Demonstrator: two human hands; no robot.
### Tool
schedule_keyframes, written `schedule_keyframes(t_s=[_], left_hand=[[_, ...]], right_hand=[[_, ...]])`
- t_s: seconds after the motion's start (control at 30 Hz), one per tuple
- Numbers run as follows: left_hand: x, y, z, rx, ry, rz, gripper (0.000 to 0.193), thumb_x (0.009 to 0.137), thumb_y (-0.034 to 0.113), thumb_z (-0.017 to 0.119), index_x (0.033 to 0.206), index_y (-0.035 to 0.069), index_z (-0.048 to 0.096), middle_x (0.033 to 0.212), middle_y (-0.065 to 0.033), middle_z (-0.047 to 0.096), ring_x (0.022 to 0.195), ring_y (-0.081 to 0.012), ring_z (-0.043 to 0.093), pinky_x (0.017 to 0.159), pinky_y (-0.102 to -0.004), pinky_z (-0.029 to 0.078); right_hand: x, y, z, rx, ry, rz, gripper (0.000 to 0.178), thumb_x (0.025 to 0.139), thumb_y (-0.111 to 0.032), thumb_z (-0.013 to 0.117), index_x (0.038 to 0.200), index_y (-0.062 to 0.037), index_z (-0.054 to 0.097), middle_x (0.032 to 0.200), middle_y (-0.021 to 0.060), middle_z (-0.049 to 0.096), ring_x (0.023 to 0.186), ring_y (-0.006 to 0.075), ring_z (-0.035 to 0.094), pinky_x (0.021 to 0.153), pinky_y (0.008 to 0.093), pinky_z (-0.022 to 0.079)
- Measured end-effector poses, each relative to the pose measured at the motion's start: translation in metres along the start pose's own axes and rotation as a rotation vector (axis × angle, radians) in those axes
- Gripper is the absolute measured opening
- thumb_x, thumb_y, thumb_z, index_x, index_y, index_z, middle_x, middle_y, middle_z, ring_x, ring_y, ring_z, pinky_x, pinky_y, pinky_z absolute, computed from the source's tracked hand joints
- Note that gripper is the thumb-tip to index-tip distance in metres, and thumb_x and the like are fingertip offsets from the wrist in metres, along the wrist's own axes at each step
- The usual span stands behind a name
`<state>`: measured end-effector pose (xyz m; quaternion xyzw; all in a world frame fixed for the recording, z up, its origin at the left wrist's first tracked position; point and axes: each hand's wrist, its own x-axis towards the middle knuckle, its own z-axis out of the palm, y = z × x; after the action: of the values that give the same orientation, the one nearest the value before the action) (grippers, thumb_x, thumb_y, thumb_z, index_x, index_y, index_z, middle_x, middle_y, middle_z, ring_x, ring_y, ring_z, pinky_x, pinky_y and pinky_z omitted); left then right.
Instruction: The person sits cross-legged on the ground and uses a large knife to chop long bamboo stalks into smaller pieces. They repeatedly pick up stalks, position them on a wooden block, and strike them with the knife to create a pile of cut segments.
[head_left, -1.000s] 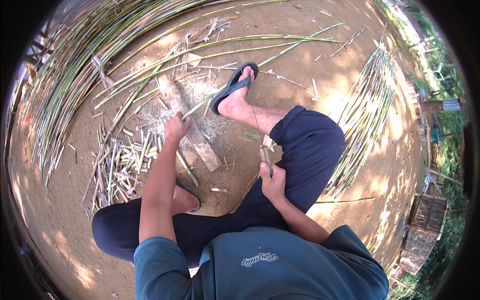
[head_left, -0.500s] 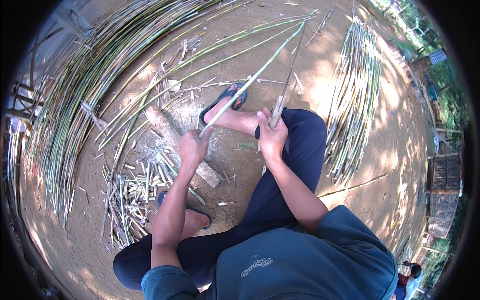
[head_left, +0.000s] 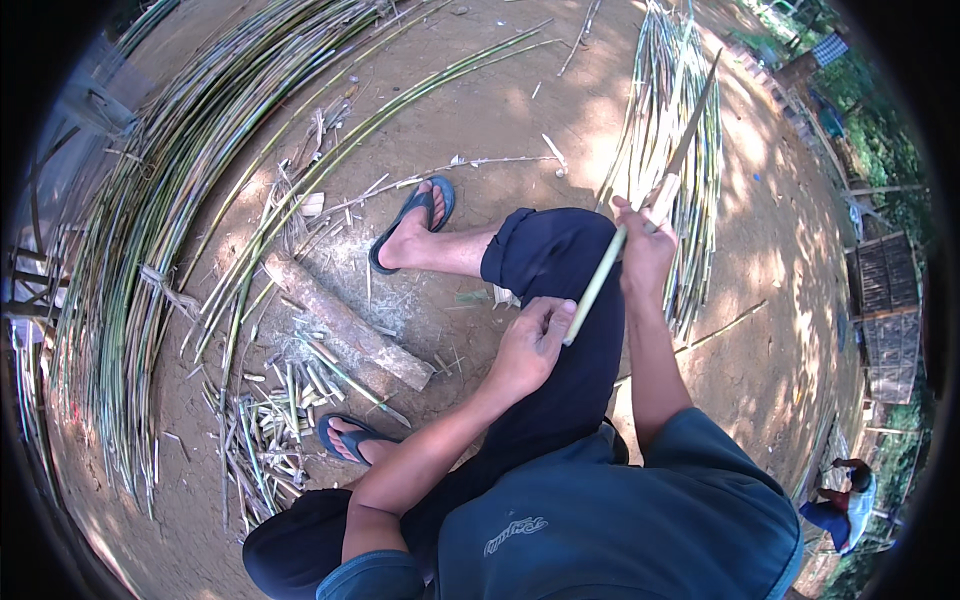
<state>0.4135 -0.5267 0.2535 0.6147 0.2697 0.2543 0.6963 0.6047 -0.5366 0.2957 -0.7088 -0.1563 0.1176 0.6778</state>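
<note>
Sitting on bare dirt, person with legs in dark trousers. Left hand (head_left: 532, 345) pinches the lower end of a thin bamboo strip (head_left: 597, 283), fingers closed on it at the knee. Strip runs up and right to the right hand (head_left: 645, 250), which is clenched around it together with a knife handle; long blade (head_left: 692, 125) points away, up-right. Beyond the left foot: wooden chopping log (head_left: 345, 322), cut bamboo offcuts (head_left: 265, 430). Farther out: bamboo stalk bundles (head_left: 150, 220) left, split strips (head_left: 665, 90) right.
</note>
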Motion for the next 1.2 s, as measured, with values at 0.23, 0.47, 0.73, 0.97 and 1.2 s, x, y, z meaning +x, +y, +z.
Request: schedule_keyframes(t_s=[0.23,0.47,0.73,0.97,1.2], left_hand=[[0.044,-0.066,-0.107,0.150,0.075,-0.066,0.042,0.095,0.036,0.056,0.084,-0.003,0.066,0.070,-0.0101,0.059,0.065,-0.0171,0.055,0.063,-0.0325,0.044],[-0.006,-0.175,-0.341,0.654,0.924,-0.254,0.033,0.085,0.029,0.062,0.083,-0.003,0.067,0.072,-0.0191,0.066,0.065,-0.0305,0.064,0.065,-0.0402,0.049],[-0.083,-0.210,-0.527,1.224,1.125,-0.520,0.024,0.084,0.014,0.054,0.104,0.007,0.064,0.117,-0.0170,0.057,0.107,-0.0380,0.054,0.092,-0.0464,0.045],[-0.032,-0.218,-0.611,1.230,0.858,-0.740,0.050,0.089,0.020,0.039,0.139,0.013,0.042,0.145,-0.0139,0.041,0.135,-0.0366,0.034,0.108,-0.0553,0.031],[-0.020,-0.226,-0.638,1.372,0.439,-0.975,0.040,0.093,0.026,0.039,0.127,0.009,0.053,0.141,-0.0213,0.042,0.131,-0.0387,0.040,0.107,-0.0554,0.030]], right_hand=[[0.271,-0.017,-0.194,-1.412,0.305,-0.488,0.057,0.081,-0.054,0.068,0.079,0.0029,0.071,0.076,0.0200,0.070,0.068,0.0314,0.068,0.064,0.0410,0.051],[0.220,0.099,-0.224,-1.406,0.436,-0.246,0.065,0.083,-0.060,0.058,0.087,0.0023,0.072,0.083,0.0230,0.069,0.079,0.0380,0.067,0.071,0.0473,0.050],[0.073,0.171,-0.209,-1.332,0.398,-0.116,0.060,0.082,-0.052,0.064,0.091,0.0072,0.069,0.081,0.0240,0.068,0.074,0.0390,0.065,0.069,0.0476,0.050],[0.050,0.157,-0.231,-1.527,0.437,0.005,0.053,0.082,-0.044,0.063,0.090,0.0073,0.069,0.081,0.0258,0.067,0.073,0.0403,0.065,0.066,0.0508,0.050],[0.045,0.139,-0.208,-1.523,0.511,0.042,0.052,0.081,-0.044,0.063,0.089,0.0069,0.069,0.080,0.0256,0.067,0.073,0.0396,0.066,0.066,0.0506,0.050]])
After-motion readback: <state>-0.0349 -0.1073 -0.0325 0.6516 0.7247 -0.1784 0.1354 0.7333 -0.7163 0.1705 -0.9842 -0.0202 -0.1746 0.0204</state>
